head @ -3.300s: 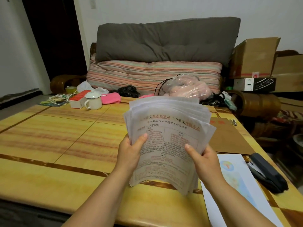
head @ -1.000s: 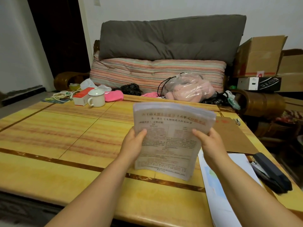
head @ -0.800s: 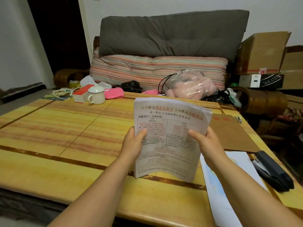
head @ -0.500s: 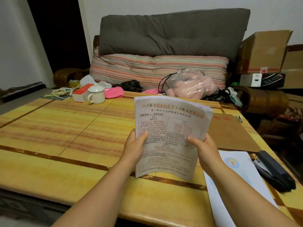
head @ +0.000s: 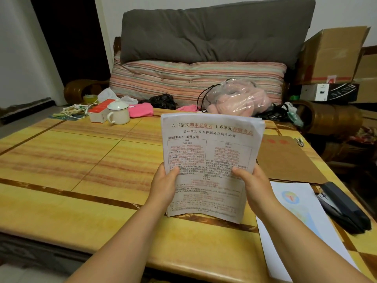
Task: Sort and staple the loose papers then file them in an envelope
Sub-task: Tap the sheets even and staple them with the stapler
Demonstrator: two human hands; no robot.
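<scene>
I hold a stack of printed papers [head: 210,152] upright, its bottom edge on or just above the yellow table [head: 81,164]. My left hand [head: 165,184] grips the stack's left edge with the thumb on the front page. My right hand [head: 255,184] grips the right edge the same way. The sheets look squared up, with slight fanning at the top right corner. A brown envelope [head: 285,160] lies flat to the right. A black stapler [head: 344,207] lies at the right table edge, beside a white sheet with a colour print [head: 295,213].
At the far left of the table stand a white lidded mug [head: 118,114], a red-and-white box [head: 100,112], cords and pink cloth [head: 140,110]. A clear bag of pink stuff [head: 236,99] sits at the back. Cushions and cardboard boxes [head: 330,56] lie beyond.
The fanned, uneven stack has been evened into a neat block. Both hands have slid lower along its side edges and the stack now stands more upright, nearer the table.
</scene>
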